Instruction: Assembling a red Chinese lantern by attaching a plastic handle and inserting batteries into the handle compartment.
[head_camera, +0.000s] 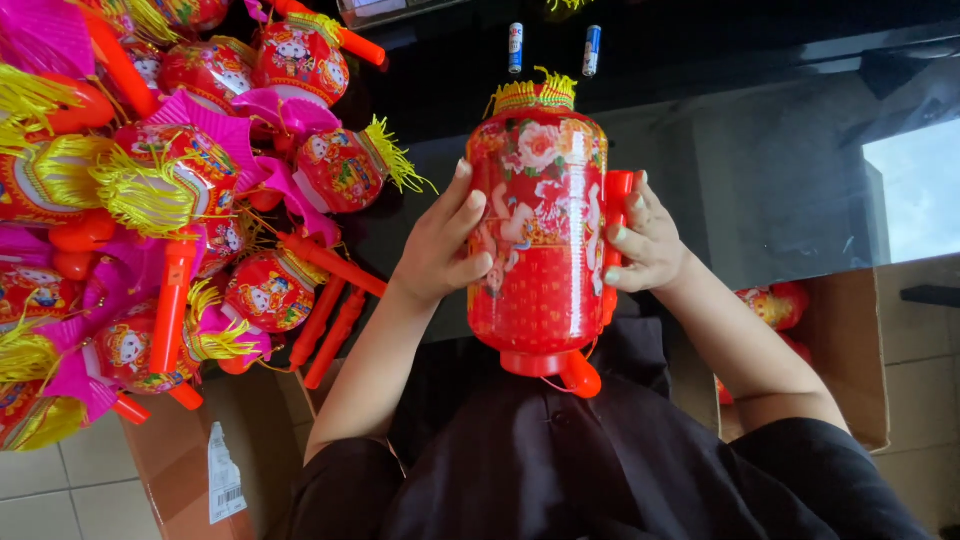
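Both hands, left hand (437, 247) and right hand (645, 243), clasp red lantern (537, 235) beside piled lanterns (170, 190).

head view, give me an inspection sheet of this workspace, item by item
surface: dark glossy tabletop, reflective, bare in the middle.
job's things: red lantern with flower print and yellow fringe on top, held upright between both hands; red handle along its right side.
clutter: heap of similar red lanterns with pink and yellow trim at left; two batteries at the far edge.
hands: left hand pressed on the lantern's left side; right hand wrapped on the handle side.
cables: nothing seen.
surroundings: cardboard box at right with red items inside; another box lower left; tiled floor.
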